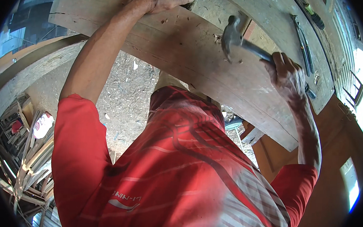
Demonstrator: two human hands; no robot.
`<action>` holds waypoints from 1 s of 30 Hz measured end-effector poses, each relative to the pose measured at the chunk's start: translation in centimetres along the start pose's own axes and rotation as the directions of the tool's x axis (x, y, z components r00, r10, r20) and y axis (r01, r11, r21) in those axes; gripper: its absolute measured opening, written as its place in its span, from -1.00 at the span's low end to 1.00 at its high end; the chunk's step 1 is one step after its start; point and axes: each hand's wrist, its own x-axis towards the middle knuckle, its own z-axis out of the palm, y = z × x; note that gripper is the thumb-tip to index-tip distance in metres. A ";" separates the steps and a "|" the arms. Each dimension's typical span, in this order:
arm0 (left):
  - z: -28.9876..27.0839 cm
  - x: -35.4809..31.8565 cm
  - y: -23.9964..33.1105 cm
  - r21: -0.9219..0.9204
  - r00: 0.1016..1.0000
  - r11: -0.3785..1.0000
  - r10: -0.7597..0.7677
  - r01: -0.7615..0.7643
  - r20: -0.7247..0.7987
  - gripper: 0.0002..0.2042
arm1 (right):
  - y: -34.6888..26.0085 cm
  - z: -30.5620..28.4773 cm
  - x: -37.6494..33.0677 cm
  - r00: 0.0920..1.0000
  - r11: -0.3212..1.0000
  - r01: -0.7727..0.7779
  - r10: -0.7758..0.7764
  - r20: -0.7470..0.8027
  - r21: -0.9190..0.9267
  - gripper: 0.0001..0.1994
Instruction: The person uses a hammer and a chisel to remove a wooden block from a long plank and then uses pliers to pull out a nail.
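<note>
A claw hammer (233, 37) is in my right hand (287, 74), its fingers wrapped round the dark handle. The metal head hangs over the far part of a wide wooden plank (218, 61), and the handle's butt sticks out past my palm. At the plank's far edge, my left hand (161, 0) is closed with the thumb stretched to the right. Something dark shows between its fingers, mostly hidden at the picture's top edge. Wood chips (217, 39) lie on the plank near the hammer head.
Long-handled pliers (303, 44) lie on the bench boards (274, 15) at the far right, with a green and black handled tool (315, 16) beyond. A curved timber (35, 61) crosses the left. Scrap wood (31, 158) is piled at the lower left; chips litter the ground (127, 89).
</note>
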 end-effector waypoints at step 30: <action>-1.8 -1.3 1.8 0.030 0.999 1.000 0.003 -0.002 -0.033 -0.40 | -14.2 1.0 -4.3 0.634 0.176 -0.639 0.672 0.383 0.749 -0.58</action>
